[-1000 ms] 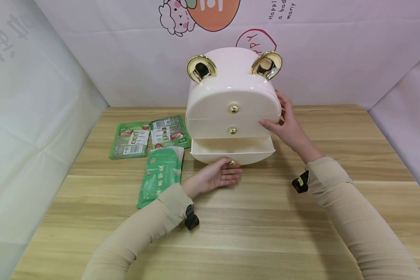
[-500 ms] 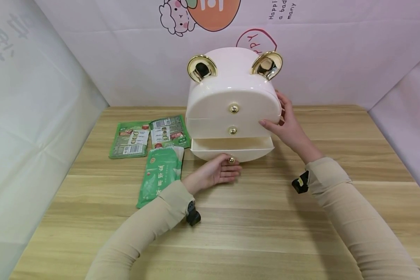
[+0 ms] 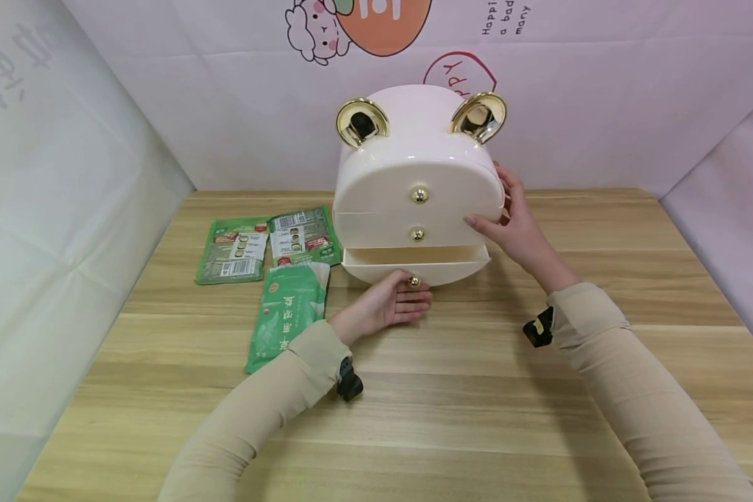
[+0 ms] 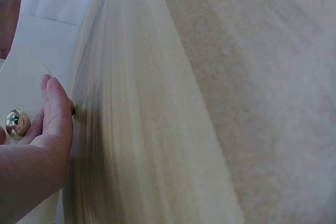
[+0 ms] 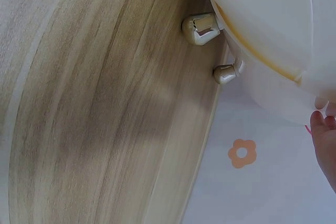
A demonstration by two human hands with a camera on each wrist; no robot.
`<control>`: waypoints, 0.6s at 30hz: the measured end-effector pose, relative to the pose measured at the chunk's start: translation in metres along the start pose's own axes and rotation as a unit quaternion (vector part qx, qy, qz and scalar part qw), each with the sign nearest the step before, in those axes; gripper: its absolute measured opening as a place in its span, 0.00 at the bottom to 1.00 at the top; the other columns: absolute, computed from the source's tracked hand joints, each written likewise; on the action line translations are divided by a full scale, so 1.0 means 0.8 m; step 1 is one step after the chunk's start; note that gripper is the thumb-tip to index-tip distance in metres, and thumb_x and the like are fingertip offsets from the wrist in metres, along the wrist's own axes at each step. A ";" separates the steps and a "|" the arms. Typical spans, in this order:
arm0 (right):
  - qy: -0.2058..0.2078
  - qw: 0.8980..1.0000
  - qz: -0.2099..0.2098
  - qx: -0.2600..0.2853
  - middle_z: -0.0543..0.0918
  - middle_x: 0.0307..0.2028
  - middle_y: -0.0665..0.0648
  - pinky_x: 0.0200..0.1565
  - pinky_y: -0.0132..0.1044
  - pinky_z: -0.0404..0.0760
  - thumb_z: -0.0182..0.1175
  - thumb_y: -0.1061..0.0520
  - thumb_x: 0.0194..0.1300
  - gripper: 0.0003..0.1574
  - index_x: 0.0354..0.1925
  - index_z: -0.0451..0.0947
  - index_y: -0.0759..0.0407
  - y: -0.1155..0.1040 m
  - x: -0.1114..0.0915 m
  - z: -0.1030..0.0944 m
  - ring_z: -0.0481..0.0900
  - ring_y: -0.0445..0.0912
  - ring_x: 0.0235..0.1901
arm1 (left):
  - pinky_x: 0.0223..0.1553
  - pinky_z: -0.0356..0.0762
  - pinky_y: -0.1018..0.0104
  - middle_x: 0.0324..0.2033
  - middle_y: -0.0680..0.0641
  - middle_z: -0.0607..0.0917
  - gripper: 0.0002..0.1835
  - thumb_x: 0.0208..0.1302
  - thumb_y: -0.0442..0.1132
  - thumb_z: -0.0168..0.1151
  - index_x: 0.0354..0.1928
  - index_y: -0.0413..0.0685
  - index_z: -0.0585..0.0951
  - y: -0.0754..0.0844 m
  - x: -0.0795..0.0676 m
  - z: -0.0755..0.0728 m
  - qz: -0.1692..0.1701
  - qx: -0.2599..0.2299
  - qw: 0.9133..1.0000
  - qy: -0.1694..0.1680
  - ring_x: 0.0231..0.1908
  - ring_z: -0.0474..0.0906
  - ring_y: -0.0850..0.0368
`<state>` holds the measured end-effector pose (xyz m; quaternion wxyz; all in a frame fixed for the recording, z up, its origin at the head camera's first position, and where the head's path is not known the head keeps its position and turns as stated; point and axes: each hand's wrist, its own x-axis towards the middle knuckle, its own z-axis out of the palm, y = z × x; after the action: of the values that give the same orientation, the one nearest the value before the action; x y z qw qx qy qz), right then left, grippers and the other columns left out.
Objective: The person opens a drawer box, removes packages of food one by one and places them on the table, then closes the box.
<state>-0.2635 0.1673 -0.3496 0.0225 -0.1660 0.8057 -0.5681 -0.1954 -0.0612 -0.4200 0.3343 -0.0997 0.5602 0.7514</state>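
Note:
A glossy white storage box (image 3: 383, 183) with golden ears and round gold knobs stands near the back wall. Its lowest drawer (image 3: 376, 270) is partly pulled out, and the inside that shows holds nothing. My left hand (image 3: 389, 303) is at that drawer's front, thumb beside the gold knob (image 3: 415, 282) and the other fingers reaching out below it. In the left wrist view, those fingers (image 4: 56, 111) look nearly straight. My right hand (image 3: 511, 219) grips the box's right side, thumb on the front face and fingers round the side.
Two green-and-clear food packets (image 3: 233, 251) lie side by side left of the box, with a solid green pouch (image 3: 288, 310) in front of them. Gold feet (image 5: 201, 29) hold the box above the wooden table (image 3: 452, 418). Printed white cloth (image 3: 245, 104) hangs behind.
The lowest drawer has slid a little further into the box, and my left hand has moved in with it. My right hand and the packets stay in place.

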 end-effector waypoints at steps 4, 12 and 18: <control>0.001 1.000 -0.003 -0.004 0.48 0.73 0.55 0.50 0.24 0.75 0.62 0.58 0.63 0.55 0.74 0.38 0.42 0.000 0.000 0.000 0.60 0.47 0.61 | 0.57 0.77 0.60 0.55 0.42 0.79 0.25 0.71 0.48 0.39 0.60 0.37 0.71 0.002 0.002 0.001 0.004 -0.002 1.000 0.002 0.39 0.80 0.60; 0.006 1.000 0.005 -0.001 0.50 0.72 0.56 0.50 0.25 0.74 0.62 0.58 0.63 0.54 0.73 0.38 0.39 0.000 -0.001 0.002 0.60 0.45 0.60 | 0.65 0.70 0.54 0.64 0.37 0.72 0.28 0.73 0.49 0.36 0.63 0.36 0.68 0.004 0.006 0.002 0.004 -0.005 1.000 0.003 0.41 0.79 0.58; 0.003 1.000 0.007 0.004 0.50 0.72 0.55 0.49 0.23 0.74 0.61 0.58 0.63 0.55 0.73 0.37 0.39 0.000 -0.001 0.001 0.60 0.45 0.60 | 0.66 0.69 0.52 0.64 0.36 0.72 0.27 0.74 0.49 0.37 0.63 0.36 0.68 0.006 0.008 0.000 0.011 -0.012 1.000 0.007 0.44 0.79 0.55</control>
<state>-0.2627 0.1663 -0.3499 0.0243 -0.1588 0.8044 -0.5719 -0.2035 -0.0595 -0.4200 0.3207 -0.1023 0.5544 0.7612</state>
